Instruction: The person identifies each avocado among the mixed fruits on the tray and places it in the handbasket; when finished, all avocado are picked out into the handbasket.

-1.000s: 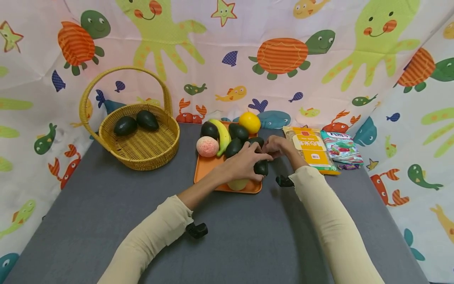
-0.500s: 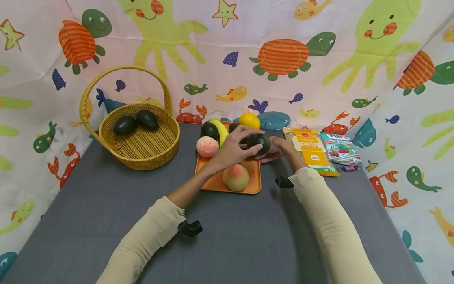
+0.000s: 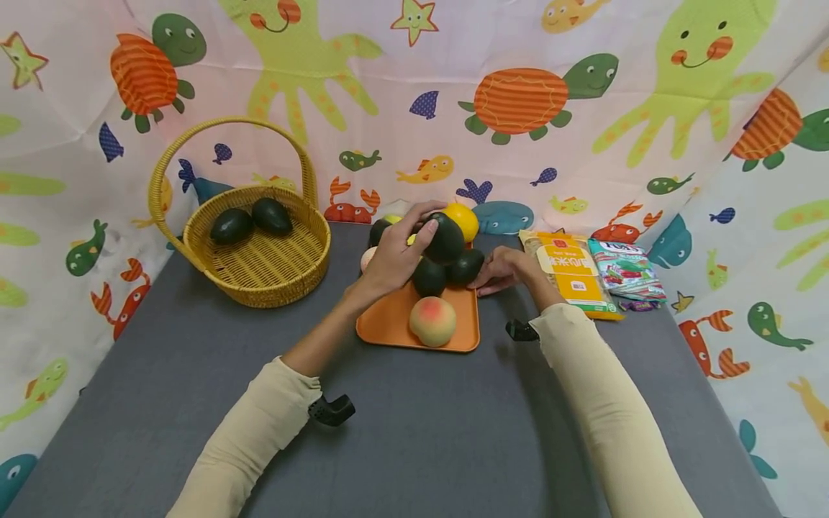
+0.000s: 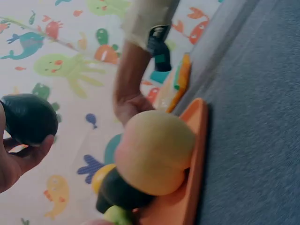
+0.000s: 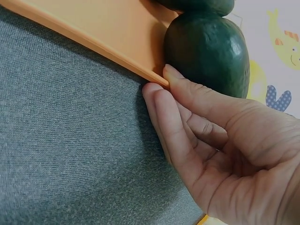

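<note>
My left hand grips a dark green avocado, raised above the back of the orange tray. In the left wrist view this avocado sits between thumb and fingers. My right hand pinches the tray's right rim, thumb on top and fingers beneath, as the right wrist view shows at the tray edge. Close to that thumb lies another avocado, with one more avocado beside it. A peach rests at the tray's front. My left hand partly hides the fruit at the back left.
A yellow wicker basket with a tall handle stands at the left, two avocados inside. Behind the tray's fruit shows a yellow round fruit. At the right lie a yellow food packet and a green-white packet.
My left hand has lifted the avocado from the tray's front right, then carried it back and to the left, uncovering the peach. My right hand stays at the tray's right rim.
</note>
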`<state>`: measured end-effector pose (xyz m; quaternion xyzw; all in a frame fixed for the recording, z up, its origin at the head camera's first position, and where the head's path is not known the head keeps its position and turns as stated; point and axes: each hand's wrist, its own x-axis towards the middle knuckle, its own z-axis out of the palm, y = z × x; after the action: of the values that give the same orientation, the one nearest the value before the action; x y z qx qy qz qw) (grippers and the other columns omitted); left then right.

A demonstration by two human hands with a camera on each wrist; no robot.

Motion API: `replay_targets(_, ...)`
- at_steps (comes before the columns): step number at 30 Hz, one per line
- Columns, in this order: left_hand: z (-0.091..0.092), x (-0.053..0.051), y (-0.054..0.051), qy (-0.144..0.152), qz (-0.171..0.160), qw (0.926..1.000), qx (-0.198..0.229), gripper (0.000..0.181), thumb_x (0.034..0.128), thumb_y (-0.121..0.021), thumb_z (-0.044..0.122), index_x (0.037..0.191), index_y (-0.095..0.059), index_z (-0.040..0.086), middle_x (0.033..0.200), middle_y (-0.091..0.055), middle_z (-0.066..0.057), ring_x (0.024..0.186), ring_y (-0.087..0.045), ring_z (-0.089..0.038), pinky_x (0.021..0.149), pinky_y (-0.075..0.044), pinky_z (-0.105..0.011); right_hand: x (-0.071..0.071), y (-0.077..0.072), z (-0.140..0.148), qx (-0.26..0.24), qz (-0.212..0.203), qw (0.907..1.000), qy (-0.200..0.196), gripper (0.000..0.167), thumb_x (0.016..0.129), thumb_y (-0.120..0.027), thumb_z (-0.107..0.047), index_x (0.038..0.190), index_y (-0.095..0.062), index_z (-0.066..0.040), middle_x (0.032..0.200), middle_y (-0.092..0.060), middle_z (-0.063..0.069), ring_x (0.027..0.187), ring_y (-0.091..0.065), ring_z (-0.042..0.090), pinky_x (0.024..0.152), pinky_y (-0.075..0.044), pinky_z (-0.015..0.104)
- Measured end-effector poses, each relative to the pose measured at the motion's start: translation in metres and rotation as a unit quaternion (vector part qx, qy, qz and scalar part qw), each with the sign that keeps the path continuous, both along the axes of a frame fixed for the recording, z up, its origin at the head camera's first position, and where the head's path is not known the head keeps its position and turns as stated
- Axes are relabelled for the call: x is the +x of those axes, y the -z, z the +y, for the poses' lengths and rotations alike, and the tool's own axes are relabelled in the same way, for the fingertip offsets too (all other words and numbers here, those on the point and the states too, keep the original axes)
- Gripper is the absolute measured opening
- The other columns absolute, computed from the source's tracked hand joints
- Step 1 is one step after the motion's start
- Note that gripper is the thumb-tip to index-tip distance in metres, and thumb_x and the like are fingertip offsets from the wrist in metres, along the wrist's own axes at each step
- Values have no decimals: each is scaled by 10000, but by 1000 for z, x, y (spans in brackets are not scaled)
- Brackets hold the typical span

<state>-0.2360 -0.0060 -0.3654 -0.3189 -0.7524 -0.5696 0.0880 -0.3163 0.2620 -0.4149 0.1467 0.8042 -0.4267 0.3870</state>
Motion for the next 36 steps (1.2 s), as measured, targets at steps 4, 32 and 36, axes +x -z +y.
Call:
replay_targets(4,-17,-2,-10,-216,194,9996,10,379,1138,-404,256,1489,-533,199,1439,-630,-100,1160,-668,-248,961,-589,-419,0,1,1,66,33,10000,16,198,864,-850,-84,1025,-760,-10,845,-768,71,743,-780,156,800,-630,273)
replay_targets(32,-226,-49,-14,-3169,-1505,8957,-2731,845,1059,-377,628,1433,-374,-130,1163,-552,-355,954,-599,-458,746,-498,-498,1,-4,1,-94,-59,9999,-12,240,899,-806,-50,1113,-755,46,846,-778,86,749,-777,168,824,-633,295)
replay_targets(36,-240,-52,-17,-3288,-1948,8612,-3352,869,1087,-372,550,1513,-269,-200,1482,-333,-500,1313,-443,-626,1035,-457,-680,3,-7,1,-108,-56,9999,-54,256,903,-803,-54,1132,-748,45,860,-782,85,768,-780,166,855,-628,299)
